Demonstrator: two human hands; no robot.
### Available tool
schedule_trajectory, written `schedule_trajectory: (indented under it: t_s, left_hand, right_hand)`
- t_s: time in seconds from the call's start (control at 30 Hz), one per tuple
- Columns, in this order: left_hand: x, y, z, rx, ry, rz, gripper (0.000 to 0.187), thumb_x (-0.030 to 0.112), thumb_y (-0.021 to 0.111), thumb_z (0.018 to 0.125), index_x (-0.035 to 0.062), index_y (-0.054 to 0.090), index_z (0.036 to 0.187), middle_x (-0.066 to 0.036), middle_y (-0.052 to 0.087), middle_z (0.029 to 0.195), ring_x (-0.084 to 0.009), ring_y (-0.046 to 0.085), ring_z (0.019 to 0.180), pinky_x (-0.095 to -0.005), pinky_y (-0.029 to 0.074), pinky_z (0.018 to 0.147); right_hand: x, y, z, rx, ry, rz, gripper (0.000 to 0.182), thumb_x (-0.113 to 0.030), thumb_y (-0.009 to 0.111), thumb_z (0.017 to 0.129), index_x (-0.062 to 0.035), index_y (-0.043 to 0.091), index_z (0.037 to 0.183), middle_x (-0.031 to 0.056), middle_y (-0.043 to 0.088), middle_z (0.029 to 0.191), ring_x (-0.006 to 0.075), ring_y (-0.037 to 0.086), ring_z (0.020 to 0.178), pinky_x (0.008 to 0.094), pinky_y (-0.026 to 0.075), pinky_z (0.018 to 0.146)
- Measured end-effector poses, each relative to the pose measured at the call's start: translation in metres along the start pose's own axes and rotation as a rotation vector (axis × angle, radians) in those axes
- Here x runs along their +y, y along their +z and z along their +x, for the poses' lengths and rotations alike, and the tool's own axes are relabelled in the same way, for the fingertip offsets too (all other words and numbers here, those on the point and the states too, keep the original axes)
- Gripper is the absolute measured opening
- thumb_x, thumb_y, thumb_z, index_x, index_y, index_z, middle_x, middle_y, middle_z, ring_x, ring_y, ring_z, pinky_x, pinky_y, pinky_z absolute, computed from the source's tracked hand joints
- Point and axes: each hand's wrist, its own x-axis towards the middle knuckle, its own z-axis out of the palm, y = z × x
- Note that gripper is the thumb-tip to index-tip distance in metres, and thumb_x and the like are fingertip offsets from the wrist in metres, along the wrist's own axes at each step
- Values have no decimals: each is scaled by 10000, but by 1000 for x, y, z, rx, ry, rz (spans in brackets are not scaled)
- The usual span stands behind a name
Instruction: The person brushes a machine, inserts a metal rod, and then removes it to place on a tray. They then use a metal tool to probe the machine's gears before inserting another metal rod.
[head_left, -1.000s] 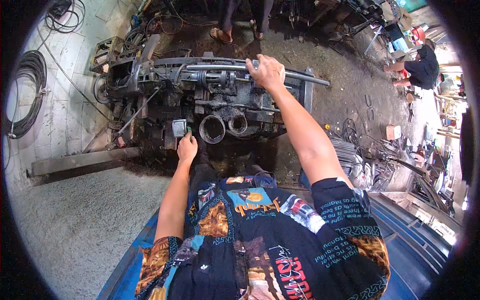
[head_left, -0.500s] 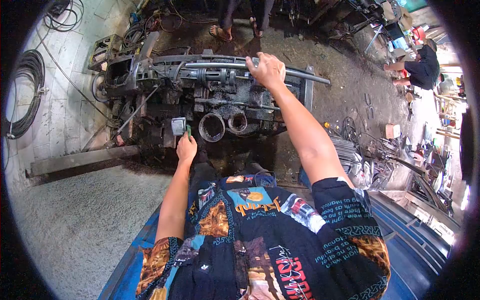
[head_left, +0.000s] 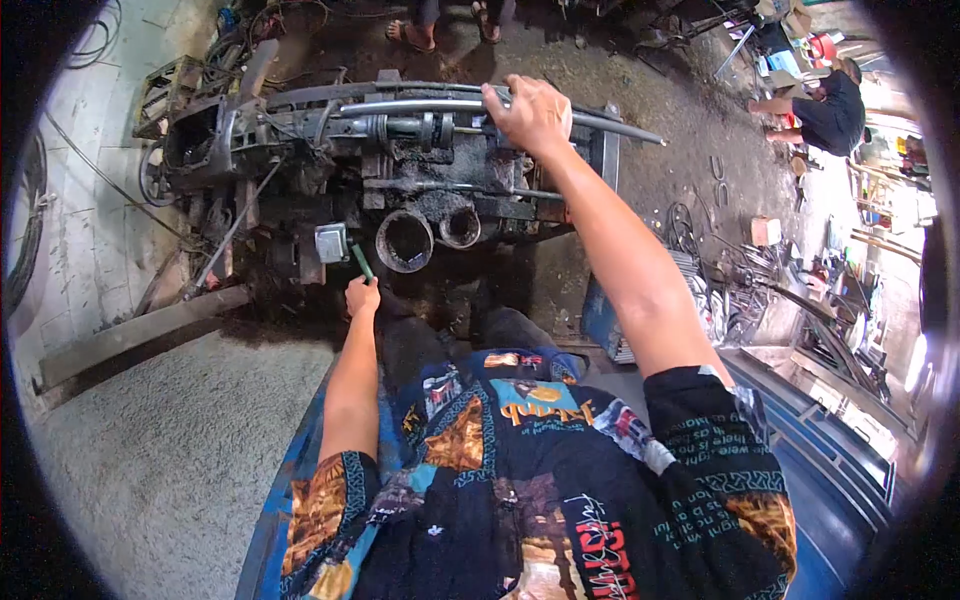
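My left hand [head_left: 363, 297] is closed round the lower end of a slim green handle [head_left: 362, 262]. Just left of that handle sits a small grey metal box [head_left: 332, 243] on the machine's near side. My right hand [head_left: 530, 115] lies over a long metal bar [head_left: 620, 126] at the top of the machine, fingers bent round it; part of the grip is hidden under the palm. Between my hands spreads the dark, greasy machine [head_left: 400, 165], strewn with metal chips. Two round metal cups or rings [head_left: 405, 241] stand at its near side.
Another person's feet [head_left: 412, 37] are beyond the machine. A second person in black [head_left: 832, 110] sits at the far right. Metal scrap [head_left: 820, 310] lies piled on the right. A long beam [head_left: 140, 335] rests on the floor at the left, beside a crate [head_left: 165, 95].
The view has shifted, so the machine appears farther left and higher. My left hand sits lower from the box, with more of the green handle showing. The right hand stays on the bar.
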Motion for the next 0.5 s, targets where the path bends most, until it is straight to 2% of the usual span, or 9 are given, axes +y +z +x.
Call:
schedule_trajectory:
  t_s: [0.1, 0.2, 0.23, 0.33, 0.37, 0.4, 0.43, 0.47, 0.5]
  left_hand:
    - [-1, 7, 6, 56, 58, -26, 364, 398, 690, 848, 184, 692, 1143, -169, 665, 1138, -384, 614, 1076, -479, 496, 898]
    - [2, 5, 9, -39, 78, 14, 346, 379, 678, 858, 162, 692, 1128, -175, 668, 1116, -392, 618, 1049, -486, 505, 867]
    - [3, 2, 3, 7, 136, 12, 317, 359, 662, 871, 151, 693, 1109, -182, 670, 1092, -397, 622, 1023, -491, 511, 840]
    - [13, -8, -13, 5, 101, 31, 321, 346, 660, 869, 134, 692, 1107, -182, 673, 1086, -398, 625, 1017, -482, 512, 844]
    - [9, -6, -12, 44, 146, 18, 334, 335, 664, 857, 87, 690, 1079, -194, 672, 1074, -400, 625, 1019, -481, 511, 849]
    - [12, -11, -18, 56, 151, 14, 334, 335, 664, 857, 87, 690, 1079, -194, 672, 1074, -400, 625, 1019, -481, 511, 849]
    - [15, -15, -24, 67, 176, 29, 340, 330, 667, 849, 75, 688, 1073, -201, 671, 1078, -398, 625, 1024, -480, 511, 857]
    - [18, -20, -31, 77, 202, 47, 346, 325, 670, 841, 62, 687, 1066, -207, 669, 1082, -396, 625, 1029, -478, 510, 865]
    - [10, -14, -24, 92, 213, 29, 366, 314, 672, 834, 62, 670, 1099, -204, 657, 1106, -386, 619, 1051, -480, 505, 882]
  right_hand:
    - [2, 2, 5, -26, 15, -31, 535, -555, 507, 883, -61, 691, 972, 155, 697, 942, 304, 656, 945, 422, 506, 834]
    - [3, 2, 3, 1, 1, -13, 539, -556, 512, 884, -69, 692, 1029, 153, 699, 971, 302, 652, 970, 411, 505, 842]
    - [3, 1, 3, -3, -8, -14, 539, -556, 512, 884, -69, 692, 1029, 153, 699, 971, 302, 652, 970, 411, 505, 842]
    - [2, -5, 2, -22, -10, 39, 525, -537, 536, 881, -79, 684, 1090, 148, 695, 1011, 303, 645, 992, 404, 501, 861]
    - [5, -4, 0, 25, -52, 118, 520, -531, 544, 881, -82, 679, 1104, 146, 691, 1029, 305, 642, 997, 403, 497, 873]
    - [7, -6, 0, 72, -95, 196, 516, -525, 552, 880, -84, 674, 1118, 144, 686, 1047, 307, 638, 1003, 402, 494, 885]
    - [9, -11, -2, 26, -59, 250, 494, -451, 606, 868, -74, 628, 1186, 168, 648, 1125, 323, 602, 1072, 403, 471, 936]
    - [11, -12, -4, 38, -61, 254, 494, -451, 606, 868, -74, 628, 1186, 168, 648, 1125, 323, 602, 1072, 403, 471, 936]
    - [15, -10, -8, 139, -84, 349, 473, -373, 638, 853, -54, 608, 1201, 176, 632, 1152, 333, 587, 1099, 403, 454, 962]
